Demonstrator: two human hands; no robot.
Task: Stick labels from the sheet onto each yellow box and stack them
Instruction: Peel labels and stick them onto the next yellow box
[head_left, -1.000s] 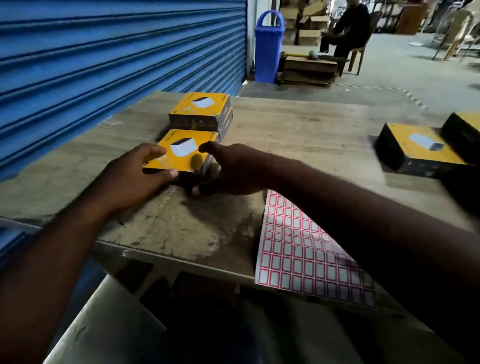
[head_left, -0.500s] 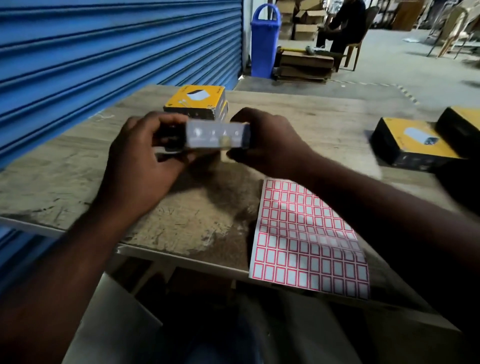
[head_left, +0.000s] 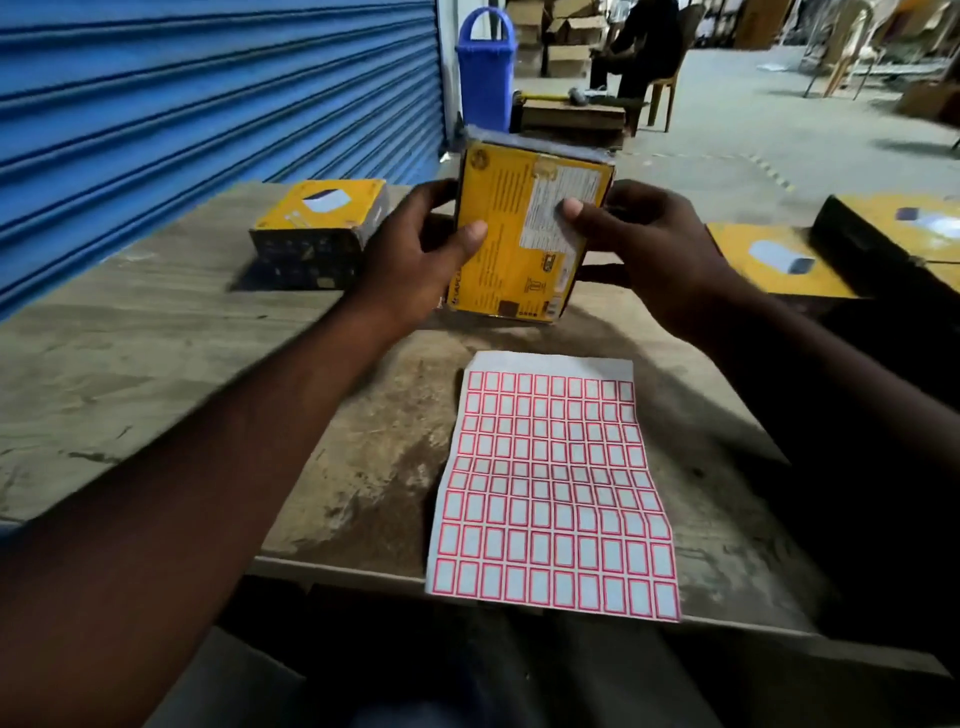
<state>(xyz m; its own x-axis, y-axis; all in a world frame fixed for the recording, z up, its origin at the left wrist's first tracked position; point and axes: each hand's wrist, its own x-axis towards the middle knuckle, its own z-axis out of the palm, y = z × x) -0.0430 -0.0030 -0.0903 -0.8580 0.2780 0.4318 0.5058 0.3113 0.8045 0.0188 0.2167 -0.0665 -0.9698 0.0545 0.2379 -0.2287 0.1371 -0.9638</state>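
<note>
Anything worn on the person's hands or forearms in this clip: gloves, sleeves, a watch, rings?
Nothing visible. The left hand and right hand are bare, without gloves, and both forearms are uncovered down to the frame edge. No watch, bracelet or ring shows; the lighting is dim.

From my feed the light is dim and cool, coming mostly from the open floor (head_left: 753, 130) at the far right, which reads the brightest. The blue shutter (head_left: 208, 104) catches a soft sheen along its ribs. My forearms are deep in shade, nearly black toward the lower corners. The yellow box (head_left: 524, 228) throws a soft shadow on the surface (head_left: 130, 364) beneath it, and the label sheet (head_left: 550, 493) stands out pale and crisp near that box. Slight motion blur softens the box's print and both hands. The wide lens bends the shutter ribs and stretches things toward the edges.
</note>
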